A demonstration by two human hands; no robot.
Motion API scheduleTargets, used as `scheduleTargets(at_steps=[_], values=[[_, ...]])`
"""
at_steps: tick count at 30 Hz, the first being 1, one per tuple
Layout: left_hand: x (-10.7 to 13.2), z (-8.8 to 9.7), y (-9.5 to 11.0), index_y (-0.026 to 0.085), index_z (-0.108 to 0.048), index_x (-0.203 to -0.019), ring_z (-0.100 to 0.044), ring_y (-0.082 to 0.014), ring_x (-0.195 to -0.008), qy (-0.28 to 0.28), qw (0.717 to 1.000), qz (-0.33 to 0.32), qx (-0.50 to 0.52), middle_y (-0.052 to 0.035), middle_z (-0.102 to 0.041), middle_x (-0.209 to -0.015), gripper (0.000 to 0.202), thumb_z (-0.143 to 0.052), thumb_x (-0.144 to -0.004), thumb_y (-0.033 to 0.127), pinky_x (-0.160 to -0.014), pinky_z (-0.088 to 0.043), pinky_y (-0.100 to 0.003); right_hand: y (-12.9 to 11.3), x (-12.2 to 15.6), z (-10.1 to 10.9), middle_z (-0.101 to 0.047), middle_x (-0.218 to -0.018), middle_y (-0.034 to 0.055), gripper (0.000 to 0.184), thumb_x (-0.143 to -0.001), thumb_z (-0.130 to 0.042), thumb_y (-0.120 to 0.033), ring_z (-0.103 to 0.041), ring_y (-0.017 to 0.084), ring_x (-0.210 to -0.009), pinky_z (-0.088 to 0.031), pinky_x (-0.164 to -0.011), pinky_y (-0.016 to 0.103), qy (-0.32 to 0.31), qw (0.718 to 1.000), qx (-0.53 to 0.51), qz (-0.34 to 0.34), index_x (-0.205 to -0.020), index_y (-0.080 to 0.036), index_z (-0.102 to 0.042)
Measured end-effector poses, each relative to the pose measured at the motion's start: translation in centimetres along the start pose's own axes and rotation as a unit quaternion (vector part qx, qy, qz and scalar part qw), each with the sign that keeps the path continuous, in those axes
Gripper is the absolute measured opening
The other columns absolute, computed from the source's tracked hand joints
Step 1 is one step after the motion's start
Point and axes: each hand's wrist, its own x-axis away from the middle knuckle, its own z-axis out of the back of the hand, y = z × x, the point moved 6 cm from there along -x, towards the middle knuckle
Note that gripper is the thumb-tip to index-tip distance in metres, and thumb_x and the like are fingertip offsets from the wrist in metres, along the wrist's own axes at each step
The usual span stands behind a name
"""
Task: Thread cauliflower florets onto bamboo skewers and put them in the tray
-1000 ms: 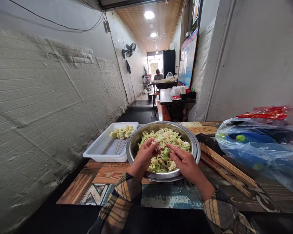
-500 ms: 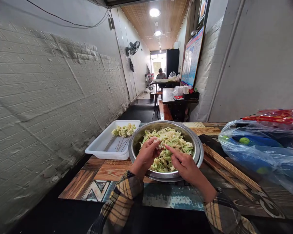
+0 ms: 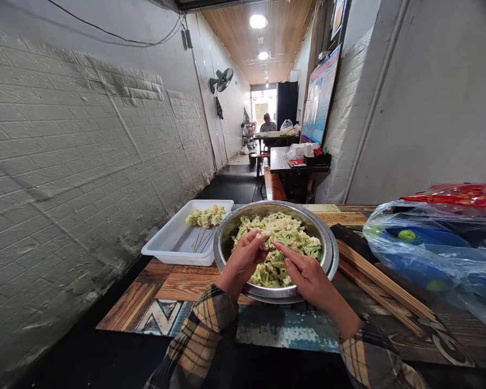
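A steel bowl (image 3: 328, 246) full of cauliflower florets (image 3: 285, 229) stands on the patterned wooden table (image 3: 186, 294) in front of me. Both hands are over the bowl. My left hand (image 3: 243, 259) pinches a floret (image 3: 263, 236) between thumb and fingers. My right hand (image 3: 305, 273) is closed in a pinch, its fingertips meeting the same floret; whether a thin skewer lies in it I cannot make out. Both sleeves are plaid.
A white tray (image 3: 166, 243) left of the bowl holds skewered cauliflower (image 3: 206, 216). Bamboo skewers (image 3: 383, 289) lie right of the bowl, beside a clear plastic bag (image 3: 437, 248). A brick wall runs along the left. Far down the room a person (image 3: 268, 124) sits at a table.
The view has shifted slightly right. Both hands stay over the bowl at the same floret, with only small finger movement.
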Motion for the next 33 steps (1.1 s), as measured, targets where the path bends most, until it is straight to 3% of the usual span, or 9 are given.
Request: scheduleTargets(at_steps=[11,17,23,27,33], values=[[0.3,-0.1,0.3,0.016,-0.054,-0.073,-0.050,-0.0034,-0.049,0.015,1.000,0.004,0.001,0.0053,-0.051,-0.060,0.033,-0.079,-0.064,0.034,-0.045,-0.037,-0.012,-0.1,0.0,0.0,-0.064,-0.125,0.0082,0.048,-0.096,-0.036,-0.020,-0.066,0.021,-0.105,-0.049,-0.097,0.038,-0.004,1.000,0.004,-0.008,-0.143,-0.022,-0.042],[0.4,-0.3,0.4,0.016,-0.054,-0.074,-0.050,-0.0034,-0.050,0.004,1.000,0.000,-0.001,0.0049,-0.052,-0.061,0.032,-0.079,-0.065,0.035,-0.045,-0.034,-0.012,-0.1,0.0,0.0,-0.061,-0.129,0.0078,0.048,-0.095,-0.036,-0.019,-0.060,0.021,-0.116,-0.048,-0.099,0.039,0.001,1.000,0.008,0.004,-0.142,-0.022,-0.043],[0.5,-0.3,0.5,0.016,-0.056,-0.076,-0.046,-0.0028,-0.049,0.019,0.999,-0.006,-0.036,0.0053,-0.053,-0.061,0.035,-0.080,-0.062,0.037,-0.047,-0.034,-0.013,-0.1,0.0,0.0,-0.067,-0.121,0.0070,0.046,-0.095,-0.036,-0.020,-0.067,0.020,-0.101,-0.051,-0.094,0.038,0.005,1.000,0.022,-0.013,-0.140,-0.023,-0.046],[0.4,-0.5,0.3,0.016,-0.054,-0.072,-0.041,-0.0022,-0.045,-0.009,0.999,-0.009,-0.044,0.0063,-0.050,-0.055,0.035,-0.079,-0.064,0.038,-0.048,-0.034,-0.015,-0.1,0.1,0.1,-0.067,-0.121,0.0063,0.046,-0.095,-0.036,-0.019,-0.066,0.020,-0.104,-0.052,-0.093,0.036,0.017,0.999,0.028,-0.003,-0.139,-0.024,-0.047],[0.3,-0.7,-0.5,0.017,-0.052,-0.076,-0.052,-0.0058,-0.052,-0.061,0.997,0.047,-0.017,0.0034,-0.054,-0.060,0.030,-0.074,-0.071,0.037,-0.045,-0.031,-0.014,0.0,0.3,0.4,-0.065,-0.124,0.0073,0.043,-0.096,-0.037,-0.022,-0.063,0.022,-0.111,-0.051,-0.094,0.036,0.035,0.999,0.025,-0.003,-0.137,-0.023,-0.050]])
